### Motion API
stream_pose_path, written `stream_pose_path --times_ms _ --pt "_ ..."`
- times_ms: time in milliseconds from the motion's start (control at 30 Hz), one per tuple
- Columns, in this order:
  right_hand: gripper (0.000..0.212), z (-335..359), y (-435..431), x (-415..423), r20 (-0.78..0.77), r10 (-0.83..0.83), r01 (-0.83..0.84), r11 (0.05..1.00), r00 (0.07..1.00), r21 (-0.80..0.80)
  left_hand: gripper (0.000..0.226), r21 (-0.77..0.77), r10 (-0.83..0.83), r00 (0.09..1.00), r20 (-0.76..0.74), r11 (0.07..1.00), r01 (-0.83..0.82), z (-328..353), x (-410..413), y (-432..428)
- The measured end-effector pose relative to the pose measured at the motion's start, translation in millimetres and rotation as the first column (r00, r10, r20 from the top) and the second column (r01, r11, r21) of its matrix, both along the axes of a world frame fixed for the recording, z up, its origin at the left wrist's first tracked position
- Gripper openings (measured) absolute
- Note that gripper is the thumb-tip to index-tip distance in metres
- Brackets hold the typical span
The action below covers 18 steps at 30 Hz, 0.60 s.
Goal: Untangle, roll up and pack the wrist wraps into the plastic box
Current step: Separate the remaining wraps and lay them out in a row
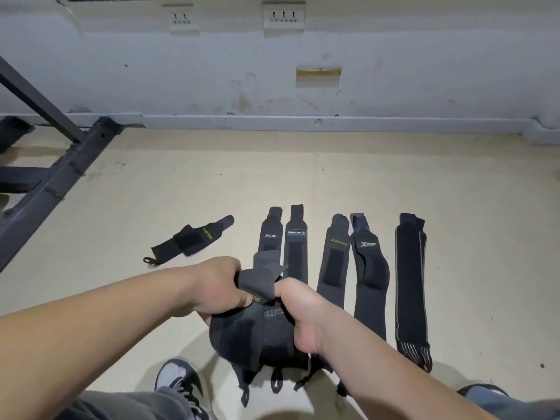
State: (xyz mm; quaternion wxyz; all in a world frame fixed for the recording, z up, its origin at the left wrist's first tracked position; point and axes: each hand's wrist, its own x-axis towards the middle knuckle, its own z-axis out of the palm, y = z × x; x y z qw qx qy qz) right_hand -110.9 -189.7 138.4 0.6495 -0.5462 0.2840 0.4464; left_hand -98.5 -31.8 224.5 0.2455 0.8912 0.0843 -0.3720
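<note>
A tangled bundle of black wrist wraps hangs above the floor between my hands, thumb loops dangling below it. My left hand grips its upper left part. My right hand grips its upper right side, fingers curled into the fabric. Several black wraps lie flat side by side on the beige floor beyond: one marked XUEYING, one marked XTEP, a long striped one at the right. A folded wrap lies apart at the left. No plastic box is in view.
A black metal rack frame stands at the left on the floor. A grey wall with a baseboard runs across the back. My shoe and trouser legs show at the bottom edge.
</note>
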Motion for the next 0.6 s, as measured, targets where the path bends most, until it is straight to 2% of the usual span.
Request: stream_pose_path --times_ms 100,200,300,433,600 --pt "0.038 1.8 -4.6 5.0 0.034 0.005 -0.005 1.000 0.999 -0.004 0.006 -0.051 0.032 0.999 0.000 0.998 -0.032 3.5 3.6 -2.3" --pt "0.038 2.4 -14.3 6.9 0.031 0.004 -0.004 1.000 1.000 -0.026 0.022 -0.126 0.048 0.998 -0.041 0.991 -0.052 2.5 6.6 -8.7" --pt "0.031 1.9 -24.6 3.1 0.021 -0.065 0.065 0.998 0.998 -0.015 0.013 -0.190 0.006 0.999 -0.040 0.982 -0.014 1.1 8.3 -16.0" --pt "0.032 -3.6 -37.7 -1.7 0.041 -0.180 0.180 0.983 0.983 -0.017 0.021 -0.305 0.033 0.996 -0.086 0.951 -0.058 -0.5 11.7 -20.8" --pt "0.045 -11.4 -35.9 -0.3 0.180 -0.254 0.271 0.959 0.950 -0.078 0.032 -0.285 0.062 0.997 -0.041 0.956 -0.071 -4.4 11.6 -22.0"
